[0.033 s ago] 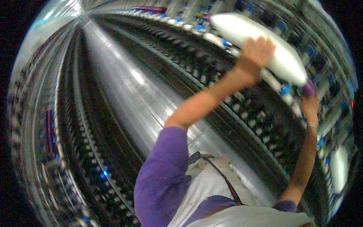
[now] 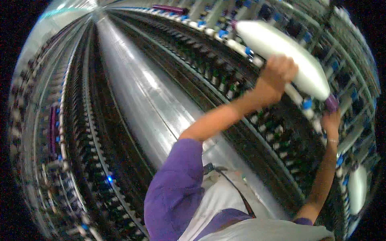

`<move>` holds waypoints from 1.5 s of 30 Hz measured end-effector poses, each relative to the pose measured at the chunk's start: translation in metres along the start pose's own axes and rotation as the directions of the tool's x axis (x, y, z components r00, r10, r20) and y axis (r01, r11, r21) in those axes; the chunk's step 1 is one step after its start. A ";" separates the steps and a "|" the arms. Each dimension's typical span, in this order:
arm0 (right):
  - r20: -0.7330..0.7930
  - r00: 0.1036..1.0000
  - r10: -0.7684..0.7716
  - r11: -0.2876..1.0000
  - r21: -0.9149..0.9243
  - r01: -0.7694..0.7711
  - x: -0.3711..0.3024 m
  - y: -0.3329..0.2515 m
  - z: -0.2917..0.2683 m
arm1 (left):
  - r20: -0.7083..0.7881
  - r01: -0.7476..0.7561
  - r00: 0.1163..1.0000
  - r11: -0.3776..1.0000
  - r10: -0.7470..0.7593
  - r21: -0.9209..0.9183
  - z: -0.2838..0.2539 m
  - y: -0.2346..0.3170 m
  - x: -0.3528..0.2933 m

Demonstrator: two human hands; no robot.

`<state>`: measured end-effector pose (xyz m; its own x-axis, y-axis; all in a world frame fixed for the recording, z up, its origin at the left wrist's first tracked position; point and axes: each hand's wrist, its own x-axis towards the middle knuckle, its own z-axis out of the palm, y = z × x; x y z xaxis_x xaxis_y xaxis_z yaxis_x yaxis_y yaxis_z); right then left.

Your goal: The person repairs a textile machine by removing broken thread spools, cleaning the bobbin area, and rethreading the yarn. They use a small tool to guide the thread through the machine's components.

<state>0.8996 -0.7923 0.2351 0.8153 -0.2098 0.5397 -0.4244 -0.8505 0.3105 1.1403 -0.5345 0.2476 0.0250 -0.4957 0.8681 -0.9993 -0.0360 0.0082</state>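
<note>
A large white roving bobbin (image 2: 295, 56) with tapered ends and a purple core slants across the upper right, along the machine's upper rails. My right hand (image 2: 331, 120) is closed round the purple end of its core at the lower right. My left hand (image 2: 281, 71) is at the bobbin's near side, its fingers curled in and slightly blurred. Whether a strand of roving lies in those fingers is hidden. Below the bobbin runs a row of white rollers with blue parts (image 2: 307, 104).
Another white bobbin (image 2: 357, 188) hangs at the far right. A metal-grey aisle floor (image 2: 134, 76) runs between two long spinning frames. On the left frame a blue light (image 2: 110, 178) glows and purple tubes (image 2: 52, 128) lie. More purple tubes (image 2: 169, 9) rest at the top.
My left hand has gone from spread flat on the bobbin to curled fingers at its near side. My right hand keeps hold of the core end. The whole view has shifted slightly.
</note>
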 end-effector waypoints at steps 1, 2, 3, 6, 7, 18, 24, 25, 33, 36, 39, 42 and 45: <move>0.014 0.999 0.042 0.998 0.046 -0.043 0.002 0.003 0.005 | -0.031 0.065 0.997 0.998 -0.064 0.023 -0.001 0.023 -0.035; 0.044 0.994 0.099 0.991 0.085 -0.102 -0.006 0.009 0.015 | -0.113 0.103 0.987 0.990 -0.114 -0.093 0.000 0.042 -0.070; 0.060 0.987 0.150 0.980 0.126 -0.156 -0.004 0.011 0.020 | 0.008 0.156 0.988 0.980 -0.156 -0.126 -0.001 0.052 -0.109; 0.214 0.954 0.211 0.977 -0.074 -0.200 -0.009 0.023 0.034 | 0.415 0.566 0.783 0.808 -0.463 -0.165 -0.020 0.076 -0.265; 0.189 0.981 -0.044 0.970 -0.228 0.087 -0.010 0.025 0.032 | 0.635 0.693 0.606 0.710 -0.478 -0.127 -0.036 0.075 -0.317; 0.109 0.990 -0.089 -0.097 0.988 -0.117 -0.128 -0.228 -0.007 | 0.141 0.798 -0.119 -0.011 -0.983 0.602 -0.237 0.109 -0.504; -0.156 0.136 -0.978 -0.085 0.901 0.425 -0.129 -0.367 -0.031 | 0.269 0.939 -0.007 0.086 -0.963 0.334 -0.160 0.109 -0.444; -0.269 0.088 -0.959 -0.188 0.840 0.509 -0.127 -0.379 -0.036 | 0.305 0.980 -0.071 -0.009 -0.950 0.198 -0.146 0.116 -0.436; -0.236 -0.502 -0.832 -0.533 0.594 0.603 -0.161 -0.472 -0.033 | 0.280 0.911 -0.351 -0.256 -0.894 0.322 -0.170 0.190 -0.456; -0.284 -0.452 -0.846 -0.524 0.604 0.601 -0.163 -0.499 -0.053 | 0.028 0.845 -0.475 -0.448 -0.880 0.291 -0.213 0.220 -0.481; -0.454 -0.407 -0.792 -0.604 0.676 0.422 -0.147 -0.530 -0.091 | -0.098 0.773 -0.582 -0.587 -0.807 0.239 -0.242 0.248 -0.507; -0.652 -0.384 -0.653 -0.713 0.701 0.022 -0.114 -0.569 -0.126 | -0.233 0.816 -0.503 -0.547 -0.832 0.189 -0.266 0.271 -0.536; -0.521 -0.519 -0.677 -0.610 0.792 0.001 -0.103 -0.601 -0.160 | -0.278 0.808 -0.508 -0.563 -0.815 0.175 -0.290 0.290 -0.554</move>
<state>1.0077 -0.1824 0.1176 -0.3411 0.9364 -0.0825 0.5716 0.1370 -0.8090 0.8289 -0.0183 -0.0868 0.7945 0.5222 -0.3099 0.5876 -0.5323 0.6094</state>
